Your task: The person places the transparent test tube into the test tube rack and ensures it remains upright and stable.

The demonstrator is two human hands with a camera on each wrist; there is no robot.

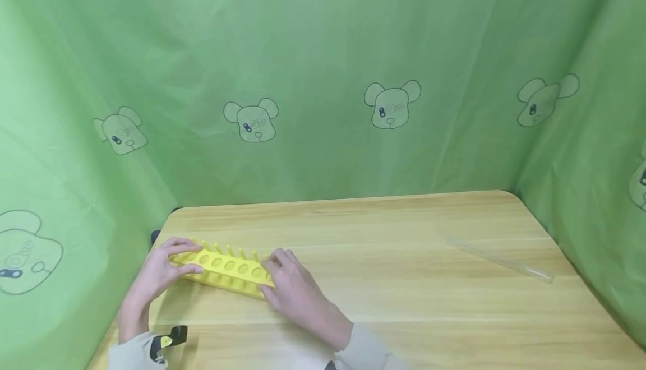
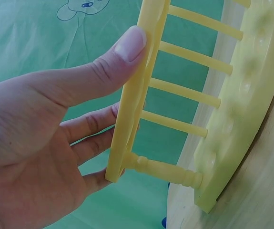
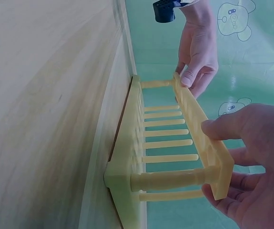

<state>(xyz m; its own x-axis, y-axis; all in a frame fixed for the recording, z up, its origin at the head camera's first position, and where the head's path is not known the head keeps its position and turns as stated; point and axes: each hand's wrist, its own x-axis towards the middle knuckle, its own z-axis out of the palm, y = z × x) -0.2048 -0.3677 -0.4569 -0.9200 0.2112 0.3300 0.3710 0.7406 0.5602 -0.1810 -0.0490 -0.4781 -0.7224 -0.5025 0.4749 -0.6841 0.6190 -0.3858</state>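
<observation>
Lying far R, clear tube [image 1: 498, 260], rack [image 1: 227, 269] apart

Rack [image 1: 227, 269] stands on table [image 1: 383, 303], near left front corner, base down on tabletop. Left hand [image 1: 161, 272] at rack's left end, thumb [image 2: 103, 67] over top plate, fingers [image 2: 91, 125] under it. Right hand [image 1: 298, 294] at rack's right end, gripping top plate same way. Rack sits between both hands. Tube [image 1: 499, 260] lies flat on table, far right, well apart from rack, nearer back edge. Curtain [image 1: 323, 78] hangs behind table and along both sides.
</observation>
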